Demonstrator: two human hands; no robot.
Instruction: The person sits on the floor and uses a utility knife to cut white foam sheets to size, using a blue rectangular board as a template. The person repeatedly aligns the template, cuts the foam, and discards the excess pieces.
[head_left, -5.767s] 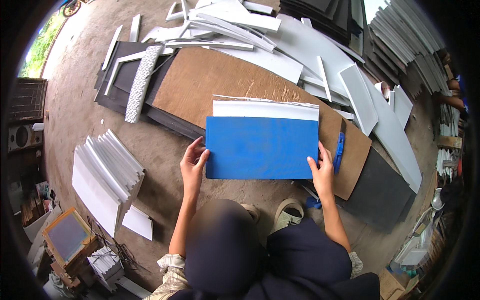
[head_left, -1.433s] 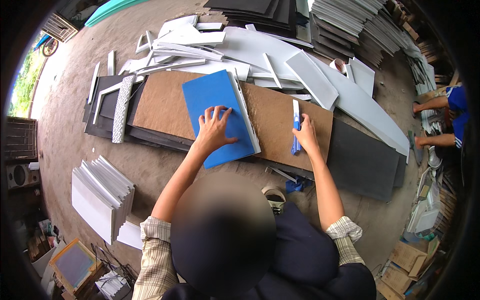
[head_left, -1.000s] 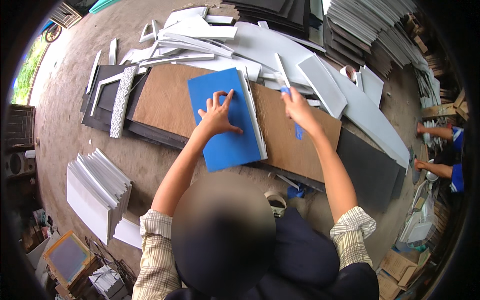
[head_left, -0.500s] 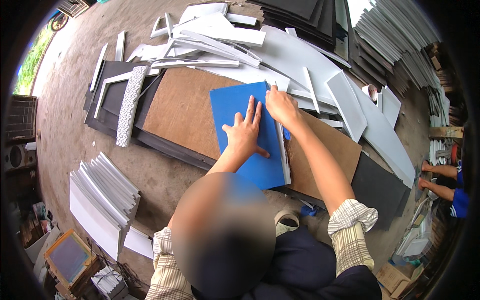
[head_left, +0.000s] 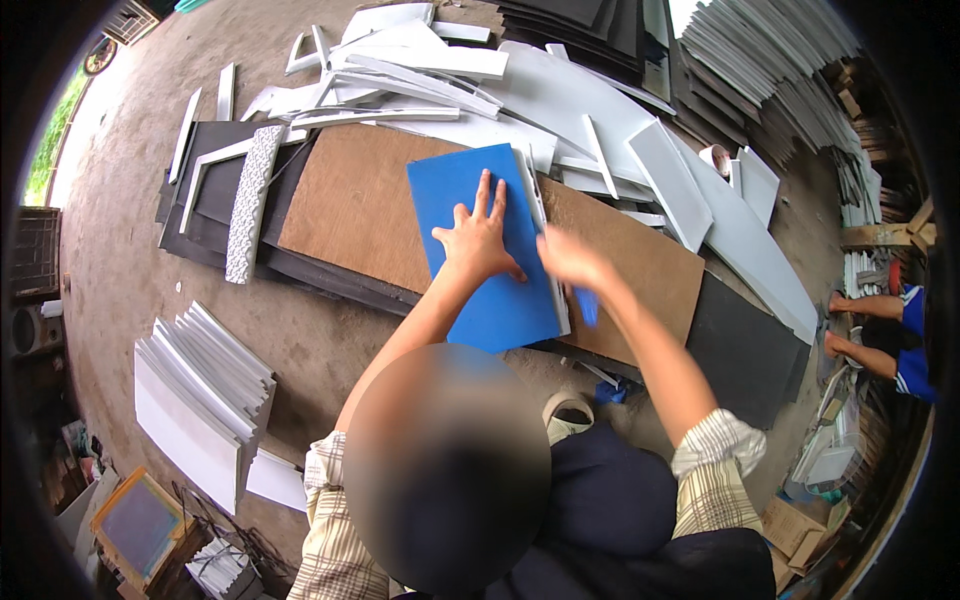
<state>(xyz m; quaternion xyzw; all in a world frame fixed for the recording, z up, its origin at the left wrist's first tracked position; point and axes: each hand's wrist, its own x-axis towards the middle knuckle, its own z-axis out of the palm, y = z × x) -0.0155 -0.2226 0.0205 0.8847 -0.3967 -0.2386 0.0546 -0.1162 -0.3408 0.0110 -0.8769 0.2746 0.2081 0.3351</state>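
Observation:
A blue rectangular board (head_left: 490, 310) lies at a slant on a brown wooden sheet (head_left: 350, 205). My left hand (head_left: 475, 240) presses flat on the blue board with its fingers spread. Along the board's right edge runs a narrow white strip with a rough edge (head_left: 556, 290). My right hand (head_left: 572, 258), smeared by motion, is closed beside that edge around what looks like a blue-handled cutter (head_left: 587, 305). Its handle pokes out below the fist; the blade cannot be made out.
Black sheets (head_left: 745, 350) lie under the wooden sheet. White offcuts (head_left: 420, 80) are heaped beyond it. A textured white strip (head_left: 252, 205) rests at the left, near a stack of white panels (head_left: 200, 400). Another person's legs (head_left: 865, 325) show at the far right.
My right hand has come down along the blue board's right edge, from near its top corner to about mid-length. My left hand stays spread on the board. The whole view has shifted slightly.

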